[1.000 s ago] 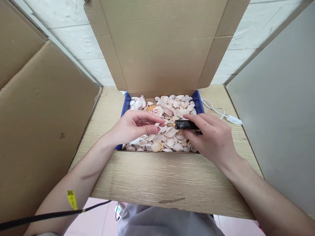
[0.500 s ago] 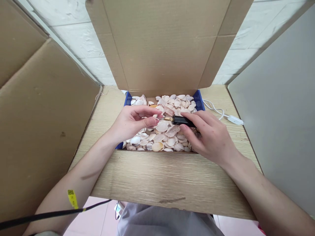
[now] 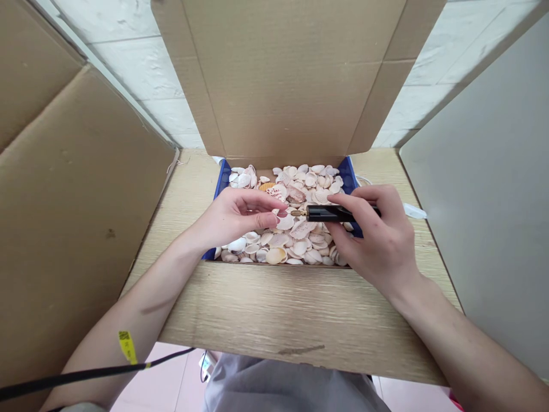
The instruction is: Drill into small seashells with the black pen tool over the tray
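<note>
Over the open box, my left hand (image 3: pixel 235 220) pinches a small pale shell (image 3: pixel 275 212) between thumb and fingertips. My right hand (image 3: pixel 377 234) grips a black pen-like drill (image 3: pixel 328 213) with a brass-coloured tip, held level and pointing left at the small shell. Whether the thin bit touches the shell is too small to tell. Beneath both hands lie many white and pinkish shells (image 3: pixel 300 247), filling the box with blue side walls (image 3: pixel 222 177).
The box's cardboard lid (image 3: pixel 283 74) stands up behind it. A white cable switch (image 3: pixel 414 211) lies on the wooden table (image 3: pixel 274 309) to the right. Cardboard (image 3: pixel 86 171) rises at the left, a grey panel (image 3: pixel 484 149) at the right. A black cable (image 3: pixel 86 375) crosses my left forearm.
My right hand has shifted right along the drill and its fingers are more bent, showing more of the black body. The drill now lies more level. My left hand has barely moved.
</note>
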### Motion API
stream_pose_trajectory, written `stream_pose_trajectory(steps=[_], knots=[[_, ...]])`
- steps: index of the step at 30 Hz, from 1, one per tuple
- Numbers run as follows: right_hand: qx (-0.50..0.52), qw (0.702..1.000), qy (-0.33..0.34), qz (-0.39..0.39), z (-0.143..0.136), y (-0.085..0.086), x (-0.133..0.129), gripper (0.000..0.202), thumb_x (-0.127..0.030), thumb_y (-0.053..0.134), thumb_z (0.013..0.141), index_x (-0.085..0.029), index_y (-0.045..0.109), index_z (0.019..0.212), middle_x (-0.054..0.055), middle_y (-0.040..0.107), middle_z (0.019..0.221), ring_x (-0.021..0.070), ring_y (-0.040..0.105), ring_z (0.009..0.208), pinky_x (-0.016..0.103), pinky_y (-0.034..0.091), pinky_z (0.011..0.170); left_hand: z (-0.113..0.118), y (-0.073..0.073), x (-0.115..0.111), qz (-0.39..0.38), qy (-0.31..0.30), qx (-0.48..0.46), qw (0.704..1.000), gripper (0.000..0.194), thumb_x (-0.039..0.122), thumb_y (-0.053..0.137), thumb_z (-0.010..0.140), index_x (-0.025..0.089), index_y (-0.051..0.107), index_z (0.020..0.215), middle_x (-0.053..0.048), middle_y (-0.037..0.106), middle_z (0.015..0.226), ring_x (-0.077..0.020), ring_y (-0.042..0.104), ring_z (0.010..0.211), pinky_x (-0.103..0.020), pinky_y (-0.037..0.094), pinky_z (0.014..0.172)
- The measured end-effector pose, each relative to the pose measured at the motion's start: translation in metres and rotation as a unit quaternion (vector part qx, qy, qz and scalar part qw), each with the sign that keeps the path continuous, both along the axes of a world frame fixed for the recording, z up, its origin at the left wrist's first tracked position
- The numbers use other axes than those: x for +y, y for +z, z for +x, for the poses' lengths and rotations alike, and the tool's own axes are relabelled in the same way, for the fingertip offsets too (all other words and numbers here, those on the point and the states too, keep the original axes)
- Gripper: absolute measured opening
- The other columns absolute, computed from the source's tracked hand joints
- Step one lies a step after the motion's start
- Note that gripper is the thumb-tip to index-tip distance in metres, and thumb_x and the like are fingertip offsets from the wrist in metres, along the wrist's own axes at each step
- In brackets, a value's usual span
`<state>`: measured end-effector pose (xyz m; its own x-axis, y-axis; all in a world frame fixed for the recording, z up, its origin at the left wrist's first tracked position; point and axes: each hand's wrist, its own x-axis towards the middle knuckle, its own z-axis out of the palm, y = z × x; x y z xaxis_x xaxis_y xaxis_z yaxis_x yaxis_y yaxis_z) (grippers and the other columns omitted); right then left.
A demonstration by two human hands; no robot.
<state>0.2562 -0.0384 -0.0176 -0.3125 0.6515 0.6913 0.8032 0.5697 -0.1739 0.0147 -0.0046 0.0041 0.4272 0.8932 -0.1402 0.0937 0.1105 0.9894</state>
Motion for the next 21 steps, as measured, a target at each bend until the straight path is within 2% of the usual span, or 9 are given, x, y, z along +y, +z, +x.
stream_pose_trajectory(steps=[3,5,8,12,16,21], knots=[[0.003,1.000,-0.001,-0.021,0.0002,0.0003,0.0011,0.035,-0.017,0.062,0.085,-0.027,0.056,0.118,0.009,0.061,0.103,0.0237,0.064,0.094,0.040,0.056,0.078,-0.0016,0.0006,-0.0014,0.018,-0.024,-0.001,1.000,0.021,0.026,0.082,0.069,0.019,0.078,0.088,-0.006,0.077,0.087,-0.0178,0.072,0.078,-0.028,0.061,0.072],[-0.014,0.999,0.011,-0.033,0.0010,-0.0002,0.0019,0.028,-0.018,0.062,0.085,-0.024,0.058,0.112,0.009,0.064,0.102,0.0233,0.065,0.092,0.037,0.055,0.076,-0.0024,-0.0001,-0.0019,0.028,-0.031,-0.003,0.999,0.022,0.027,0.083,0.069,0.019,0.078,0.088,-0.006,0.077,0.087,-0.0177,0.072,0.077,-0.027,0.060,0.071],[-0.046,0.997,0.029,-0.056,0.0016,-0.0015,0.0020,0.018,-0.025,0.064,0.088,-0.020,0.060,0.104,0.006,0.070,0.088,0.0207,0.067,0.079,0.032,0.052,0.064,-0.0028,-0.0025,-0.0019,0.042,-0.010,-0.016,0.999,0.022,0.027,0.083,0.069,0.020,0.078,0.089,-0.005,0.077,0.088,-0.0165,0.072,0.077,-0.025,0.060,0.071],[-0.040,0.995,0.045,-0.075,0.0004,-0.0016,0.0009,0.028,-0.042,0.060,0.091,-0.018,0.061,0.105,0.006,0.072,0.086,0.0191,0.068,0.076,0.030,0.050,0.063,-0.0016,-0.0037,-0.0015,0.055,0.029,-0.011,0.998,0.022,0.028,0.083,0.070,0.019,0.078,0.089,-0.005,0.077,0.087,-0.0165,0.072,0.080,-0.025,0.060,0.073],[-0.037,0.996,0.049,-0.066,-0.0008,0.0004,0.0010,0.025,-0.036,0.057,0.094,-0.017,0.061,0.110,0.007,0.071,0.088,0.0195,0.066,0.078,0.031,0.050,0.066,0.0004,-0.0016,-0.0012,0.054,0.050,0.005,0.997,0.026,0.032,0.084,0.068,0.018,0.078,0.089,-0.007,0.077,0.091,-0.0178,0.071,0.080,-0.028,0.059,0.074],[-0.029,0.998,0.048,-0.018,-0.0005,0.0031,0.0020,0.024,-0.030,0.063,0.089,-0.022,0.061,0.112,0.006,0.071,0.091,0.0205,0.064,0.079,0.035,0.052,0.072,0.0018,-0.0004,0.0005,0.041,0.050,0.021,0.998,0.027,0.031,0.085,0.067,0.018,0.078,0.089,-0.006,0.076,0.087,-0.0168,0.070,0.077,-0.027,0.057,0.071]])
